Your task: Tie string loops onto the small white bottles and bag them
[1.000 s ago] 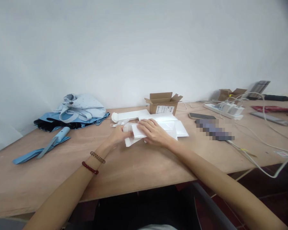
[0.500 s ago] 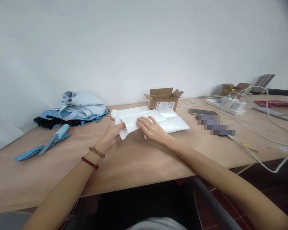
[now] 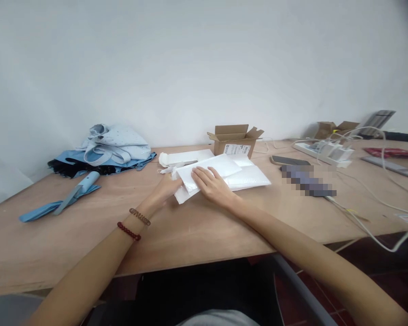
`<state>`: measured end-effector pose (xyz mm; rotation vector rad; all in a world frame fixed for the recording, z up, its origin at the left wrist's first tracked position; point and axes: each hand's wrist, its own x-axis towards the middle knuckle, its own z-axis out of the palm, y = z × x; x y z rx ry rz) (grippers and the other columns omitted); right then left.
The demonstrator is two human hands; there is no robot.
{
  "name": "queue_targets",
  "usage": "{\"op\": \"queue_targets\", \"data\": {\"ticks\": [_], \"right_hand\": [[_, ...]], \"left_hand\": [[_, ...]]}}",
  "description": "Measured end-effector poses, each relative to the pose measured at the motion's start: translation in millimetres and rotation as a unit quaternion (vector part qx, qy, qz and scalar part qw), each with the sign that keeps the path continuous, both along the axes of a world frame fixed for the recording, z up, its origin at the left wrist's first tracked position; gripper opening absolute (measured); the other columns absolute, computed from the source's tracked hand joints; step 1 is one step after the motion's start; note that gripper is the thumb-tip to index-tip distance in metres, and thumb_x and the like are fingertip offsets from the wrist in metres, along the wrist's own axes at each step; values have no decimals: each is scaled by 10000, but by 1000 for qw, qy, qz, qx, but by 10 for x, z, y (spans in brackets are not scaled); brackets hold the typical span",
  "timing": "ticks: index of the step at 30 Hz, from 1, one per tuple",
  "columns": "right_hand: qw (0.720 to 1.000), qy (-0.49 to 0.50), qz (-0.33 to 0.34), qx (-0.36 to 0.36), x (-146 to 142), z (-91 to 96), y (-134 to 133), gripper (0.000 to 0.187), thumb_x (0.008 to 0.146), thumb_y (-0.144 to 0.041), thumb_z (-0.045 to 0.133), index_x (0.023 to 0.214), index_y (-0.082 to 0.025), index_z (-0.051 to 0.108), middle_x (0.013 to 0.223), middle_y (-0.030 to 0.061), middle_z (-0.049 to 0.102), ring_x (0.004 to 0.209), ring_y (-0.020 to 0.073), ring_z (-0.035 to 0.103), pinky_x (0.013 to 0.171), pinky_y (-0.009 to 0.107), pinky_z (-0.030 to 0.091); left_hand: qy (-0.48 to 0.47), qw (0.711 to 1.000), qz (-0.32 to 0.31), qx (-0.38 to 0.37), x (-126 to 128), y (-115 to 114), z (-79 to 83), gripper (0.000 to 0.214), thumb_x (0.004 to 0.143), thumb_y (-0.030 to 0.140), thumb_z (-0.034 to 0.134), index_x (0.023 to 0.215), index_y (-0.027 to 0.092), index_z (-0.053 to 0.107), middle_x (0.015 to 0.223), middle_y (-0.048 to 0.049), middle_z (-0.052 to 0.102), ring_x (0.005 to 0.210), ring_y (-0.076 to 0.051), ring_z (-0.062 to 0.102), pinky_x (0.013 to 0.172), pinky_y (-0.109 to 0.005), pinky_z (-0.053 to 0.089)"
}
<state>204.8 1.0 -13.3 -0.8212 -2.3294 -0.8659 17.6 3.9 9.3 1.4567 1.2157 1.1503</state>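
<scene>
A white padded envelope (image 3: 248, 174) lies on the table in front of me, its open end to the left. My right hand (image 3: 212, 185) rests flat on its upper side, fingers stretched out. My left hand (image 3: 166, 188) is at the open end, with its fingertips hidden inside or behind the white flap. Whether they hold anything does not show. Just behind the left hand is a small white piece (image 3: 168, 170), too unclear to name. A flat white item (image 3: 187, 156) lies beyond the envelope.
An open cardboard box (image 3: 236, 140) stands behind the envelope. To the left are a folded blue umbrella (image 3: 85, 183) and a heap of pale blue fabric (image 3: 122, 145). Phones (image 3: 290, 160), cables and a power strip (image 3: 323, 154) occupy the right side.
The envelope's open end has shifted slightly right and lies flatter. My left hand has moved a little right, its fingers more hidden. More of the white items behind shows.
</scene>
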Motion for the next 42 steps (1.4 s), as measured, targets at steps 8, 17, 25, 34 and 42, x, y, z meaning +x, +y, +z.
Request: {"op": "queue_targets", "data": {"ticks": [8, 17, 25, 34, 42], "right_hand": [[999, 15, -32, -5, 128, 70, 34, 389, 938, -68, 329, 1256, -92, 551, 1320, 156, 573, 1262, 260, 483, 1021, 466, 379], [998, 27, 13, -60, 83, 66, 23, 355, 882, -74, 413, 1189, -118, 585, 1229, 156, 628, 1190, 254, 536, 1021, 481, 339], [996, 72, 19, -39, 144, 118, 96, 279, 942, -104, 377, 1040, -147, 634, 1062, 106, 710, 1057, 206, 618, 999, 437, 324], [982, 177, -62, 10, 229, 270, 112, 364, 973, -178, 333, 1292, -162, 508, 1369, 160, 526, 1321, 256, 422, 1064, 474, 236], [956, 219, -191, -36, 607, 316, 330, 537, 868, -4, 248, 1316, -194, 474, 1439, 145, 443, 1350, 282, 365, 1023, 585, 252]], "left_hand": [[-91, 990, -40, -96, -117, -28, 219, 281, 716, 374, 704, 768, 109, 625, 608, -49, 627, 485, -127, 554, 435, -221, 359], [-135, 990, -39, -24, -59, -27, 196, 325, 766, 428, 648, 796, 104, 657, 715, -75, 657, 593, -141, 605, 500, -225, 430], [157, 952, -67, 254, 21, -71, 65, 321, 712, 105, 611, 997, 220, 705, 1109, -70, 650, 846, -188, 584, 700, -259, 442], [166, 941, 43, 291, 192, 87, 185, 125, 805, 204, 611, 683, 186, 633, 704, -37, 609, 730, -191, 548, 743, -266, 382], [-45, 997, 0, 63, 417, 500, 207, 140, 788, 198, 657, 664, 146, 618, 493, 7, 530, 443, -114, 481, 504, -249, 377]]}}
